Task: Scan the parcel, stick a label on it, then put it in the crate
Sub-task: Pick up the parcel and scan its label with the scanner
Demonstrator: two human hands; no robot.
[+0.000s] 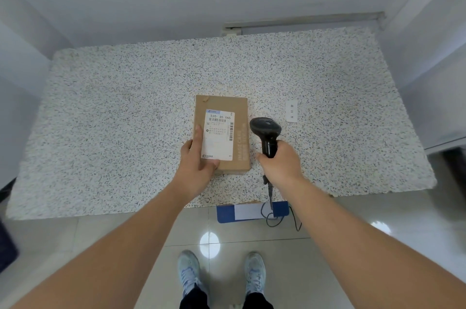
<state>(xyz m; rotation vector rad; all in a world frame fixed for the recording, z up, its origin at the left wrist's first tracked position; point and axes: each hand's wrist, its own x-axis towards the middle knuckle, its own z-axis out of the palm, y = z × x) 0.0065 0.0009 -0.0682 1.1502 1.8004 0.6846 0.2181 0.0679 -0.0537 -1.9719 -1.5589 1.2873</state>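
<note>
A flat brown cardboard parcel (239,129) lies on the speckled table (126,112), near its front edge. A white shipping label with barcodes is stuck on its top. My left hand (198,157) grips the parcel's near left corner, thumb on the label. My right hand (280,161) holds a black handheld barcode scanner (266,132) by its handle, just right of the parcel, head pointing away from me. A small white label sticker (291,112) lies on the table to the right of the scanner.
The scanner's cable (271,197) hangs over the table's front edge towards a blue crate (227,214) on the floor under the table. My feet stand on glossy tiles below. A dark object (456,165) sits at the far right.
</note>
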